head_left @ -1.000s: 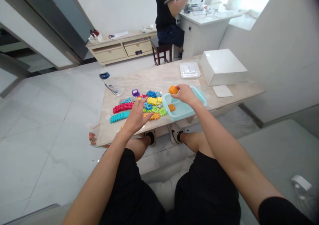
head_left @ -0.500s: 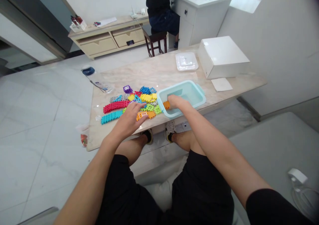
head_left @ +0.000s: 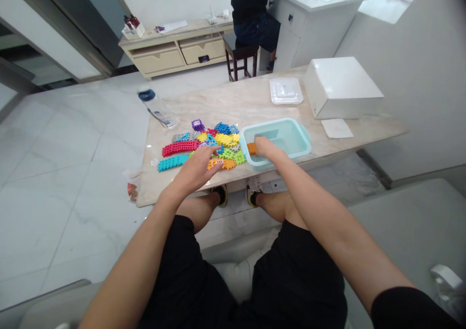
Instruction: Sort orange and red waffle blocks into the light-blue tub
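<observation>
My right hand (head_left: 266, 147) reaches into a light teal plastic bin (head_left: 305, 149), its fingers closed on an orange building block (head_left: 252, 148) near the bin's left wall. To the left, my left hand (head_left: 201, 165) hovers over the near side of a spread of studded building blocks, fingers apart and holding nothing. Around it lie a red strip of blocks (head_left: 180, 148), a teal strip (head_left: 173, 163), yellow blocks (head_left: 225, 139), lime green blocks (head_left: 239, 157), orange blocks (head_left: 228, 164), blue blocks (head_left: 223, 127) and a purple block (head_left: 197, 124). My left hand partly hides the pile.
A clear bottle with a blue lid (head_left: 156, 108) lies at the table's left. Toward the back right are a clear plastic container (head_left: 286, 91), a white box (head_left: 345, 84) and a white paper square (head_left: 337, 128). A person (head_left: 251, 13) sits on a dark stool beyond the table.
The whole view has shifted, so the table and its contents appear farther right. Both hands keep nearly the same places relative to the blocks and the bin.
</observation>
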Demonstrator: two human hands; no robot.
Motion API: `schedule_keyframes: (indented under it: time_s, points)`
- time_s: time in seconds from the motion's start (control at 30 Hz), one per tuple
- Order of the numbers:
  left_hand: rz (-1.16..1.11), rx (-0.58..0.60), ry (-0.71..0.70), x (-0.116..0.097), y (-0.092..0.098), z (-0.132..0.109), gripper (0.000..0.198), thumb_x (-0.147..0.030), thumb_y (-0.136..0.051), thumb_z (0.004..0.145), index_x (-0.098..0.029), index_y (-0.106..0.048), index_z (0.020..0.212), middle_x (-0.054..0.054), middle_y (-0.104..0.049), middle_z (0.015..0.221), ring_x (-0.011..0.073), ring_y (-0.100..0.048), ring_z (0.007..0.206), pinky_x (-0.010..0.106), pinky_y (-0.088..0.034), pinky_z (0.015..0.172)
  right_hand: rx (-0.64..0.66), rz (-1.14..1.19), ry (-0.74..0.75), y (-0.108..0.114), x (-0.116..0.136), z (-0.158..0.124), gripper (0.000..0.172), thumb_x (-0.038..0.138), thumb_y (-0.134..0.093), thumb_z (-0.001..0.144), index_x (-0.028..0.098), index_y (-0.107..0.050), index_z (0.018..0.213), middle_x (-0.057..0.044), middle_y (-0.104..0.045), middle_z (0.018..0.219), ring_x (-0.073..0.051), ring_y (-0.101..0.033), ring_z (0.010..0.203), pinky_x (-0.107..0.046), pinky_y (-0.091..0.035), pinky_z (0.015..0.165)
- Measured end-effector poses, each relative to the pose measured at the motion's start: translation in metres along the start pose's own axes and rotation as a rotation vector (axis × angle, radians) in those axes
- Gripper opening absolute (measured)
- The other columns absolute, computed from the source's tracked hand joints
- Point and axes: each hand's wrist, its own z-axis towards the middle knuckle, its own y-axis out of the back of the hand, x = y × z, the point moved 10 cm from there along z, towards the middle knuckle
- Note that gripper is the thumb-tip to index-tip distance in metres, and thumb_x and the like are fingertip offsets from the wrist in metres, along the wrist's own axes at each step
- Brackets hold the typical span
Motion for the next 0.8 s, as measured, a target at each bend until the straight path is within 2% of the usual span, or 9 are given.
schedule_keyframes:
  time_s: [0.17,0.3,0.4,0.5,0.6,0.67,0.73,0.8]
  points:
    - [0.017,-0.037,0.059,0.017,0.005,0.004,0.042,-0.041,-0.064,0.104,-0.021,-0.064,0.140,0.014,-0.074,0.125,0.0328,-0.069,0.116,0.051,-0.055,0.106,-0.058,-0.017,-0.024,0.017,-0.004,-0.016,0.042,0.019,-0.081,0.091,0.008,-0.071,0.131,-0.029,-0.075,0.134,-0.038,-0.072,0.127,-0.038,-0.053,0.107]
    - [0.016,-0.145,0.098,0.019,0.022,0.002,0.039,-0.039,-0.064,0.104,-0.020,-0.067,0.138,0.013,-0.076,0.120,0.0302,-0.071,0.110,0.046,-0.057,0.102,-0.121,-0.043,-0.032,0.043,0.008,-0.031,0.038,0.019,-0.074,0.096,0.006,-0.070,0.132,-0.028,-0.074,0.136,-0.036,-0.070,0.129,-0.039,-0.053,0.107]
    - [0.056,-0.285,0.137,0.012,0.040,-0.028,0.034,-0.034,-0.063,0.104,-0.022,-0.068,0.135,0.013,-0.076,0.120,0.0303,-0.071,0.113,0.044,-0.057,0.102,-0.256,0.028,0.017,0.071,0.036,-0.056,0.043,0.025,-0.067,0.102,0.007,-0.065,0.142,-0.023,-0.076,0.134,-0.033,-0.070,0.129,-0.039,-0.052,0.108]
    - [0.149,-0.405,0.261,0.006,0.048,-0.092,0.027,-0.031,-0.061,0.105,-0.022,-0.071,0.127,0.014,-0.078,0.114,0.0335,-0.071,0.112,0.048,-0.057,0.101,-0.453,0.161,0.080,0.086,0.071,-0.109,0.042,0.030,-0.056,0.108,0.012,-0.063,0.145,-0.017,-0.079,0.125,-0.031,-0.072,0.120,-0.038,-0.053,0.105]
    - [0.162,-0.414,0.398,0.001,0.040,-0.164,0.019,-0.033,-0.059,0.104,-0.022,-0.075,0.108,0.014,-0.079,0.104,0.0343,-0.073,0.102,0.049,-0.058,0.096,-0.639,0.180,0.085,0.072,0.098,-0.181,0.039,0.032,-0.048,0.111,0.014,-0.065,0.141,-0.020,-0.071,0.138,-0.032,-0.069,0.124,-0.039,-0.052,0.105]
    - [0.092,-0.384,0.414,-0.006,0.033,-0.199,0.025,-0.030,-0.052,0.107,-0.023,-0.075,0.104,0.012,-0.080,0.107,0.0324,-0.073,0.107,0.049,-0.057,0.102,-0.673,0.129,0.057,0.045,0.113,-0.225,0.043,0.030,-0.052,0.107,0.010,-0.063,0.144,-0.025,-0.062,0.150,-0.035,-0.065,0.130,-0.041,-0.052,0.108]
    - [0.055,-0.366,0.415,-0.013,0.031,-0.218,0.030,-0.027,-0.046,0.109,-0.023,-0.076,0.113,0.011,-0.078,0.121,0.0314,-0.070,0.118,0.049,-0.053,0.111,-0.640,0.051,-0.014,0.011,0.125,-0.260,0.046,0.031,-0.055,0.105,0.008,-0.063,0.144,-0.027,-0.060,0.152,-0.038,-0.064,0.128,-0.047,-0.051,0.109]
    - [0.072,-0.352,0.436,-0.019,0.031,-0.224,0.033,-0.027,-0.045,0.109,-0.021,-0.075,0.122,0.013,-0.075,0.130,0.0327,-0.066,0.124,0.050,-0.050,0.116,-0.612,-0.025,0.021,-0.018,0.147,-0.288,0.045,0.032,-0.055,0.106,0.010,-0.065,0.145,-0.025,-0.061,0.154,-0.040,-0.057,0.139,-0.053,-0.046,0.117]
